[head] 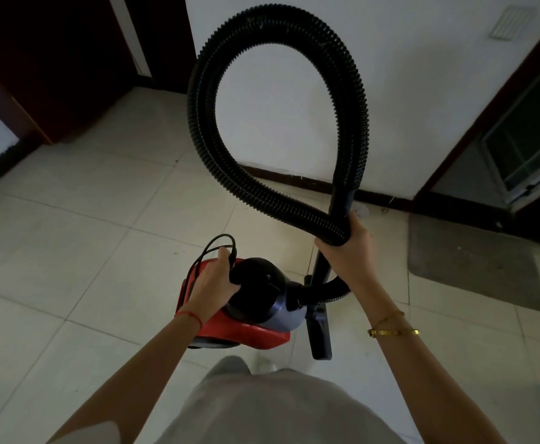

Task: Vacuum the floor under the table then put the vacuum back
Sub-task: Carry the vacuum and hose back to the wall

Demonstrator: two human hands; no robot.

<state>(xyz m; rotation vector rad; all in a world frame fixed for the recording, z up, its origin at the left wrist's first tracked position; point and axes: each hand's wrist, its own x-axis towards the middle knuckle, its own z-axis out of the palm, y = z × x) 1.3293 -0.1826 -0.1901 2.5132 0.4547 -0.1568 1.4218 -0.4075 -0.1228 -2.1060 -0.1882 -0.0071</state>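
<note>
A red, black and grey canister vacuum (pixel 255 315) hangs just above the tiled floor in front of my legs. My left hand (pixel 212 282) is closed around its top handle, with a loop of black power cord (pixel 212 248) caught in the same grip. The black ribbed hose (pixel 262 100) arcs up in a big loop toward the white wall. My right hand (pixel 348 248) grips the hose together with the rigid black wand (pixel 321 274). The wand runs down to the flat floor nozzle (pixel 318 331), right of the canister.
Pale floor tiles (pixel 86 251) stretch to the left. A grey doormat (pixel 473 261) lies at the right before a dark-framed doorway (pixel 518 149). A white wall (pixel 406 91) with dark skirting is ahead. Dark wooden doors (pixel 54 65) stand at the upper left.
</note>
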